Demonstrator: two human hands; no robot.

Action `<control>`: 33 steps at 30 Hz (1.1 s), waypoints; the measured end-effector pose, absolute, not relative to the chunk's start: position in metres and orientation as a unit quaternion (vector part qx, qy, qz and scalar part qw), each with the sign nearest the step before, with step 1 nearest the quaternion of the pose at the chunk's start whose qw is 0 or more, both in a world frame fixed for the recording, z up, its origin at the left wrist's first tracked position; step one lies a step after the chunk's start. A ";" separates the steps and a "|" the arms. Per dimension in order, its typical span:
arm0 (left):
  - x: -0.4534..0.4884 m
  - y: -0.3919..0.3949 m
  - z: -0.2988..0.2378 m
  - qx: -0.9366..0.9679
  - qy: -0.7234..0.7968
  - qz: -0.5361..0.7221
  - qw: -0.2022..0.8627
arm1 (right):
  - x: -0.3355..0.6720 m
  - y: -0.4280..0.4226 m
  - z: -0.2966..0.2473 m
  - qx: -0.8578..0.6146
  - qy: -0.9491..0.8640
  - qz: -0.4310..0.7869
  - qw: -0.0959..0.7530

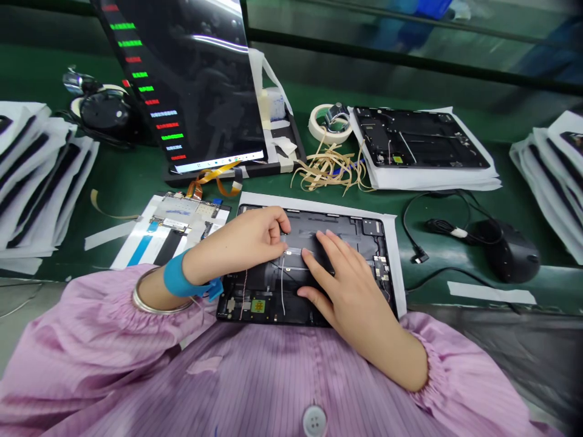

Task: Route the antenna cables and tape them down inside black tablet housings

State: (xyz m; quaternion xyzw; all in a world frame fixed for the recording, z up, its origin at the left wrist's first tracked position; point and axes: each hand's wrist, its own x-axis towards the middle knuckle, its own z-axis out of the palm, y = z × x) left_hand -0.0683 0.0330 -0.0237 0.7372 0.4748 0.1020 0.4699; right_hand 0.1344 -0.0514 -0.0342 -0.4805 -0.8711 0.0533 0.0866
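An opened black tablet housing (pixel 328 223) lies before me on a white sheet, its inner side up. My left hand (pixel 264 233) rests over its upper left part, fingers curled and thumb drawn in. Whatever the fingertips hold, if anything, is too small to make out. Beside them, a thin white wire (pixel 283 285) runs down the housing towards a yellow-green square (pixel 259 305). My right hand (pixel 344 276) lies across the middle of the housing with its fingers spread. A blue wrist strap (pixel 177 276) is around my left wrist.
Behind stands a lit screen (pixel 204 91), cabled to a circuit board (pixel 182 212). A tape roll (pixel 319 124), tan strips (pixel 332 170) and a second housing (pixel 419 136) sit at the back. A mouse (pixel 510 252) is right; paper-wrapped stacks (pixel 40 182) stand left.
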 end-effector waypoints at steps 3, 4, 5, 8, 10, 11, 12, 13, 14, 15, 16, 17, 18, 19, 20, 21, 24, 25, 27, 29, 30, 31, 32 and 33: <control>-0.069 0.033 -0.024 0.742 0.470 0.099 0.467 | 0.131 -0.049 -0.034 -0.477 -0.873 0.059 0.083; -0.069 0.033 -0.024 0.744 0.468 0.098 0.467 | 0.131 -0.049 -0.034 -0.476 -0.874 0.060 0.082; -0.069 0.033 -0.025 0.746 0.466 0.097 0.466 | 0.130 -0.048 -0.034 -0.475 -0.874 0.060 0.083; -0.069 0.034 -0.026 0.750 0.461 0.096 0.465 | 0.129 -0.047 -0.033 -0.473 -0.875 0.062 0.085; -0.069 0.034 -0.026 0.752 0.460 0.094 0.464 | 0.128 -0.046 -0.033 -0.471 -0.876 0.063 0.083; -0.070 0.034 -0.026 0.752 0.459 0.093 0.463 | 0.127 -0.046 -0.033 -0.470 -0.876 0.062 0.082; -0.070 0.034 -0.025 0.753 0.459 0.093 0.462 | 0.127 -0.046 -0.033 -0.470 -0.877 0.062 0.081; -0.070 0.034 -0.025 0.754 0.458 0.091 0.461 | 0.126 -0.045 -0.033 -0.469 -0.877 0.062 0.081; -0.070 0.034 -0.025 0.756 0.457 0.090 0.460 | 0.125 -0.045 -0.033 -0.469 -0.877 0.062 0.081; -0.069 0.033 -0.024 0.758 0.456 0.089 0.458 | 0.125 -0.045 -0.033 -0.469 -0.877 0.062 0.081; -0.069 0.033 -0.024 0.760 0.456 0.087 0.455 | 0.124 -0.044 -0.033 -0.469 -0.877 0.062 0.081; -0.069 0.033 -0.024 0.763 0.455 0.085 0.452 | 0.124 -0.044 -0.033 -0.470 -0.877 0.063 0.080; -0.069 0.033 -0.024 0.765 0.455 0.083 0.448 | 0.123 -0.044 -0.034 -0.469 -0.877 0.063 0.079; -0.069 0.033 -0.024 0.767 0.454 0.082 0.445 | 0.123 -0.044 -0.034 -0.468 -0.878 0.064 0.078; -0.069 0.034 -0.024 0.769 0.454 0.080 0.442 | 0.123 -0.044 -0.034 -0.467 -0.879 0.065 0.077; -0.069 0.034 -0.025 0.771 0.454 0.078 0.440 | 0.123 -0.044 -0.034 -0.466 -0.879 0.066 0.075; -0.069 0.034 -0.026 0.775 0.451 0.074 0.436 | 0.122 -0.043 -0.034 -0.465 -0.879 0.069 0.073; -0.070 0.034 -0.026 0.776 0.449 0.073 0.437 | 0.122 -0.043 -0.034 -0.466 -0.879 0.069 0.072; -0.070 0.035 -0.026 0.778 0.445 0.072 0.437 | 0.122 -0.044 -0.033 -0.465 -0.880 0.067 0.069; -0.070 0.035 -0.026 0.780 0.444 0.068 0.436 | 0.122 -0.044 -0.033 -0.465 -0.881 0.062 0.065; -0.070 0.035 -0.025 0.781 0.443 0.067 0.435 | 0.121 -0.044 -0.033 -0.465 -0.881 0.059 0.062; -0.069 0.035 -0.025 0.781 0.443 0.065 0.435 | 0.121 -0.044 -0.033 -0.465 -0.882 0.056 0.059; -0.069 0.035 -0.025 0.782 0.444 0.063 0.434 | 0.120 -0.044 -0.034 -0.463 -0.883 0.053 0.056; -0.069 0.035 -0.025 0.781 0.446 0.060 0.433 | 0.119 -0.044 -0.034 -0.462 -0.884 0.049 0.053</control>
